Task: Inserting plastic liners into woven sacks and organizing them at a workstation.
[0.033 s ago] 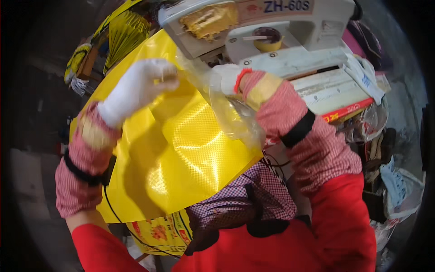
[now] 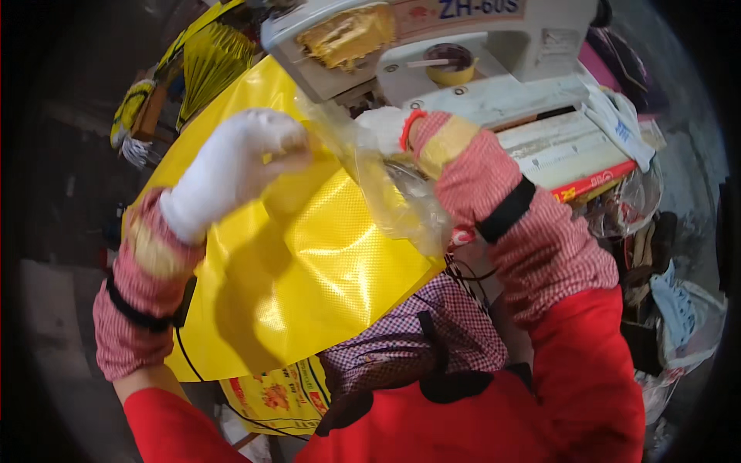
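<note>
Over a large glossy yellow plastic sheet (image 2: pixel 324 247), my left hand (image 2: pixel 239 162) is raised in a white glove with worn, brownish fingertips. Its fingers curl in toward the thumb; motion blurs them, and anything between them is too small to make out. A strip of clear plastic film (image 2: pixel 370 185) runs along the sheet's right edge. At the upper end of that film, beside the sewing machine (image 2: pixel 509 46), is my right hand (image 2: pixel 382 130), gloved in white with a red cuff. The film and the machine hide its fingers, so its grip does not show.
A roll of tape (image 2: pixel 450 65) sits on the machine's base. White gloves (image 2: pixel 617 127) lie at the machine bed's right end. Yellow pleated material (image 2: pixel 216 65) stands at the upper left, and plastic bags (image 2: pixel 687 324) are at right. A yellow printed bag (image 2: pixel 278 393) lies below the sheet.
My left hand has dropped very slightly over the sheet. The machine appears a little farther left and higher in the picture; my right hand stays beside it.
</note>
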The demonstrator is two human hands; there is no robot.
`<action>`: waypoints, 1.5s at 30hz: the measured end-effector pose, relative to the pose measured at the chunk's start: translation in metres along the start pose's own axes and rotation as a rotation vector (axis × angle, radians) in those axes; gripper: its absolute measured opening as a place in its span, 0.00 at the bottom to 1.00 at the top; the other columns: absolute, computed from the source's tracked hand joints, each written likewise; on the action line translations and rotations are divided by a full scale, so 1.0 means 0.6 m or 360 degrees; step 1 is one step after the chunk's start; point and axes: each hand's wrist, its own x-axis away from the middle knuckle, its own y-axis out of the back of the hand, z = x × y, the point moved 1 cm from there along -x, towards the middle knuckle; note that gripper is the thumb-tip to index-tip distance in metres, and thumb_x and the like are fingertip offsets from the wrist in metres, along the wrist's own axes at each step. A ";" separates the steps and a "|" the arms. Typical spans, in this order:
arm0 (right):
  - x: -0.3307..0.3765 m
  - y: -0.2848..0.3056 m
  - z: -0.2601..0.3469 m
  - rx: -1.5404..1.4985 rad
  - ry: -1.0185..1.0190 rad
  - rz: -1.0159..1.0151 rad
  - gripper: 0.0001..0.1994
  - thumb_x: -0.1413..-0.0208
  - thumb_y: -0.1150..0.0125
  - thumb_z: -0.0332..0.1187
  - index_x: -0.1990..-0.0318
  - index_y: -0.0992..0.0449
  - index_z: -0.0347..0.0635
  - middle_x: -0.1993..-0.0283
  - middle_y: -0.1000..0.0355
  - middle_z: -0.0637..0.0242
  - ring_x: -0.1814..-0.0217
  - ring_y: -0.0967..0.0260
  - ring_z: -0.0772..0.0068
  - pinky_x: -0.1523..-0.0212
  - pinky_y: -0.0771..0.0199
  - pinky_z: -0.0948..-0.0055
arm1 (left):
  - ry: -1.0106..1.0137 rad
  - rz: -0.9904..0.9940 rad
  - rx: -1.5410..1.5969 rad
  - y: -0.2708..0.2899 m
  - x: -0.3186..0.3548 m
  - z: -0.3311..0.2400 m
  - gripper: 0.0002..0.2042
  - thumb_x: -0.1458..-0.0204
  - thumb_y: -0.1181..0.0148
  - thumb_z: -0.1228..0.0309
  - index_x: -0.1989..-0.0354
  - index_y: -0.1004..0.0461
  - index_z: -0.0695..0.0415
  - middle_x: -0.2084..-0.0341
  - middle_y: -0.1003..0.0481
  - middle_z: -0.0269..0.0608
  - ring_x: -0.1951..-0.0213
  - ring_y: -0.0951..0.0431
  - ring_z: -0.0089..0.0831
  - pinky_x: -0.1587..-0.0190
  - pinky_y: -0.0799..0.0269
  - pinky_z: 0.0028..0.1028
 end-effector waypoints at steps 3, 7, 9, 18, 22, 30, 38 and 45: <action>-0.021 -0.032 -0.097 -0.0269 0.0250 0.0158 0.14 0.51 0.49 0.41 0.66 0.23 0.42 0.66 0.26 0.55 0.65 0.29 0.53 0.63 0.31 0.61 | -0.0443 0.0185 -0.0430 0.031 -0.057 -0.132 0.05 0.59 0.40 0.71 0.73 0.28 0.55 0.73 0.27 0.36 0.63 0.28 0.42 0.55 0.35 0.36; -0.044 -0.042 -0.115 -0.0313 0.0436 0.0250 0.14 0.53 0.47 0.41 0.64 0.24 0.43 0.66 0.26 0.56 0.66 0.29 0.56 0.64 0.31 0.64 | -0.0710 0.0347 -0.0291 0.017 -0.117 -0.195 0.11 0.60 0.38 0.66 0.68 0.29 0.55 0.68 0.28 0.39 0.59 0.30 0.45 0.52 0.37 0.38; -0.034 -0.024 -0.100 -0.0493 0.0248 0.0333 0.14 0.54 0.45 0.40 0.64 0.24 0.43 0.67 0.26 0.57 0.66 0.29 0.57 0.64 0.32 0.63 | -0.0808 0.0473 -0.0224 -0.008 -0.135 -0.196 0.19 0.62 0.36 0.60 0.63 0.31 0.55 0.62 0.30 0.45 0.56 0.31 0.46 0.50 0.38 0.40; -0.001 0.016 -0.056 -0.0916 -0.0122 0.0510 0.14 0.59 0.39 0.39 0.65 0.23 0.42 0.70 0.26 0.58 0.70 0.30 0.59 0.67 0.34 0.63 | 0.0160 0.2749 0.0988 -0.041 -0.177 -0.185 0.15 0.46 0.48 0.64 0.53 0.29 0.57 0.69 0.24 0.45 0.66 0.25 0.27 0.63 0.31 0.25; -0.061 -0.063 -0.112 -0.0548 0.0643 0.0275 0.18 0.55 0.43 0.44 0.65 0.25 0.39 0.69 0.27 0.57 0.67 0.30 0.56 0.65 0.35 0.57 | 0.0455 0.2014 0.0289 -0.054 -0.217 -0.135 0.13 0.48 0.51 0.71 0.54 0.30 0.59 0.67 0.24 0.45 0.63 0.25 0.29 0.60 0.31 0.27; -0.057 0.063 -0.060 -0.1098 -0.0268 0.1864 0.18 0.58 0.40 0.45 0.61 0.24 0.45 0.63 0.26 0.59 0.60 0.31 0.57 0.60 0.34 0.55 | 0.0373 0.3003 0.0641 -0.078 -0.154 -0.193 0.23 0.48 0.48 0.52 0.56 0.30 0.62 0.67 0.25 0.52 0.61 0.26 0.39 0.58 0.33 0.33; 0.006 -0.020 -0.004 0.0009 0.0380 0.0002 0.08 0.62 0.35 0.31 0.70 0.21 0.44 0.68 0.25 0.59 0.64 0.27 0.60 0.66 0.27 0.67 | 0.0478 0.2984 -0.0414 0.005 0.008 -0.269 0.13 0.58 0.46 0.61 0.74 0.23 0.58 0.77 0.25 0.47 0.71 0.25 0.46 0.68 0.30 0.40; 0.124 0.049 0.149 0.0896 0.0105 -0.0189 0.09 0.59 0.41 0.34 0.66 0.21 0.51 0.63 0.24 0.61 0.62 0.27 0.62 0.64 0.30 0.51 | -0.0886 0.1729 0.0166 -0.055 0.062 -0.382 0.10 0.65 0.45 0.64 0.90 0.32 0.53 0.90 0.33 0.37 0.84 0.31 0.39 0.84 0.41 0.38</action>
